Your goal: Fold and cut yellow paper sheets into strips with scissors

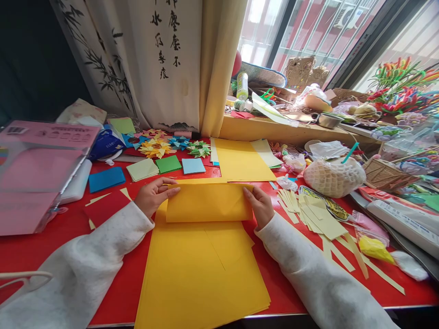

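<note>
Between my two hands is a folded yellow sheet of paper (209,203), held along its far edge. My left hand (152,195) pinches its upper left corner, thumb on top. At the upper right corner my right hand (259,204) grips it the same way; some fingers are hidden behind the paper. Beneath lies a stack of larger yellow sheets (199,278) with uneven edges, reaching to the table's front edge. Just beyond my hands another yellow sheet (242,160) rests on paler paper.
Paper squares in blue (107,179), green (168,163) and red (108,208) lie left on the red table (116,292). Behind them sit folded paper stars (156,147). Cream paper strips (322,214) and a net-wrapped round object (334,176) are on the right. Pink packaging (41,173) stands far left.
</note>
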Demonstrator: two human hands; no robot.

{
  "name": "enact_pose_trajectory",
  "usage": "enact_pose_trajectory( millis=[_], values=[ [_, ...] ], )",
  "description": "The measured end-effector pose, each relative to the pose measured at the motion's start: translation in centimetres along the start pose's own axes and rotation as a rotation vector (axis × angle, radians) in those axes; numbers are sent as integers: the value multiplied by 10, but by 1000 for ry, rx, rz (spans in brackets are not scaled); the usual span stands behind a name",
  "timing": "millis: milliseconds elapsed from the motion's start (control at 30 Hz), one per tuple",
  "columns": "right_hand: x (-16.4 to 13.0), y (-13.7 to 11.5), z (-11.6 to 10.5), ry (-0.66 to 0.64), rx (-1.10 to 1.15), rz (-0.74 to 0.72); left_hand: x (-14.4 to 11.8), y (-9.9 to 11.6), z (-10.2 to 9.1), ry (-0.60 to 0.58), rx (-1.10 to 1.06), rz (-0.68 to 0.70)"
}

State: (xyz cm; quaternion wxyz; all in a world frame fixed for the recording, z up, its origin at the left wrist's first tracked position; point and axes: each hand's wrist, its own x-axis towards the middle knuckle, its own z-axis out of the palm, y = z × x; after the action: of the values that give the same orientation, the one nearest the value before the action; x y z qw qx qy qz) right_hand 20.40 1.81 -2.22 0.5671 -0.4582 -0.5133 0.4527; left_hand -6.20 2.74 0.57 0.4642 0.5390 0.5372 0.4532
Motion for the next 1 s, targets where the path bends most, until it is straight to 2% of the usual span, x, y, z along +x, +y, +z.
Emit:
enact_pose_trajectory(
  millis=[333,1000],
  values=[
    [0,-1,-1,55,-73,-16,3,-5,-2,7,10,17],
    [0,2,-2,57,-140,-50,2,-6,-3,-4,-25,21]
  ],
)
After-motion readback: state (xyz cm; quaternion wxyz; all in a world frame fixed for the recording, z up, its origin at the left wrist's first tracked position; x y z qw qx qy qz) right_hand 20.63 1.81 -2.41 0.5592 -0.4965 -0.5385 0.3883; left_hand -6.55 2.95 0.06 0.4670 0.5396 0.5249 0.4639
